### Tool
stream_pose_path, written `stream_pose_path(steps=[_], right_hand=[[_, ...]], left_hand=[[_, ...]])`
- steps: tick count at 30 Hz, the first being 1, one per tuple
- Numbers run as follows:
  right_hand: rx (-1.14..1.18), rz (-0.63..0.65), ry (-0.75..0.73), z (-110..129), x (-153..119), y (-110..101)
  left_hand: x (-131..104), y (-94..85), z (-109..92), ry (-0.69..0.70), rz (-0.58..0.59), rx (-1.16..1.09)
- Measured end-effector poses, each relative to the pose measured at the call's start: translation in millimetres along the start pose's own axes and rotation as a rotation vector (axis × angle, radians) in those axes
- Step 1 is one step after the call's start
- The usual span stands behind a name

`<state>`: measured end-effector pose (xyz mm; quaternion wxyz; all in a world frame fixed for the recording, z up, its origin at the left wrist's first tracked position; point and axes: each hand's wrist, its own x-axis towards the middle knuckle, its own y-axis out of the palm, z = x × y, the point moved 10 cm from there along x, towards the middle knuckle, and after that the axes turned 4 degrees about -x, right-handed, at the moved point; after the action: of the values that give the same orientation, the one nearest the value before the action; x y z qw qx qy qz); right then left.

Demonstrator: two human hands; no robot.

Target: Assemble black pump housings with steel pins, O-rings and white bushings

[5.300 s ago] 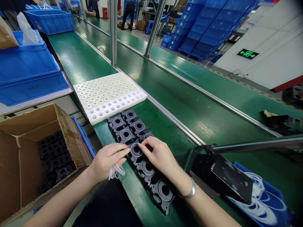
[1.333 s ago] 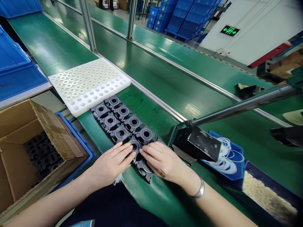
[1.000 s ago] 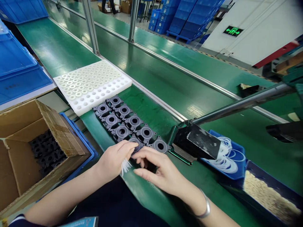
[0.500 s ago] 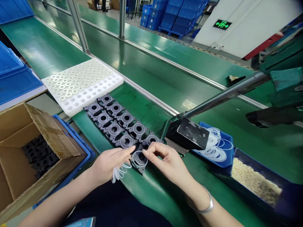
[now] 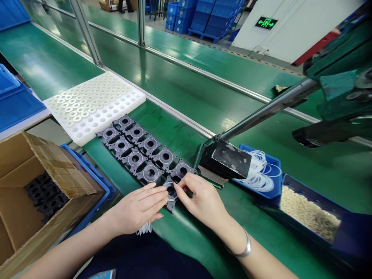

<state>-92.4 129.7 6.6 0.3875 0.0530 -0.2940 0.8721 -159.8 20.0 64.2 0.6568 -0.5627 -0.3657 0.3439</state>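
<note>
Flanking the black part (image 5: 172, 199) at the near end of a row (image 5: 140, 160) running forward-left, left hand (image 5: 142, 205) lay flat-fingered holding white rings (image 5: 144, 228), right hand (image 5: 200, 198) pinched narrow on the part's right.

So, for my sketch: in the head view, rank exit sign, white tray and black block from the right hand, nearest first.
1. Black block, ahead-right of right hand
2. White tray, left, past black parts
3. Exit sign, far wall
</note>
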Motion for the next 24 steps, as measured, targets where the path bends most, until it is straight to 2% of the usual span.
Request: stream_pose_path(steps=[5,8,13,19,24], right_hand=[[-0.074,-0.026,-0.039,3,-1,0],[-0.169,-0.031,-0.147,12,-2,-2],[-0.347,0.157,-0.480,35,-7,6],[-0.515,0.248,-0.741,49,-7,3],[-0.550,0.337,-0.861,51,-8,5]], left_hand=[[0,1.6,2,-0.001,0.019,0.002],[-1,1.5,3,-0.015,0.029,-0.007],[3,-1.9,3,-0.034,0.031,-0.029],[9,-4.4,-3,-0.021,0.060,0.068],[11,-2.7,-8,-0.015,0.086,0.113]])
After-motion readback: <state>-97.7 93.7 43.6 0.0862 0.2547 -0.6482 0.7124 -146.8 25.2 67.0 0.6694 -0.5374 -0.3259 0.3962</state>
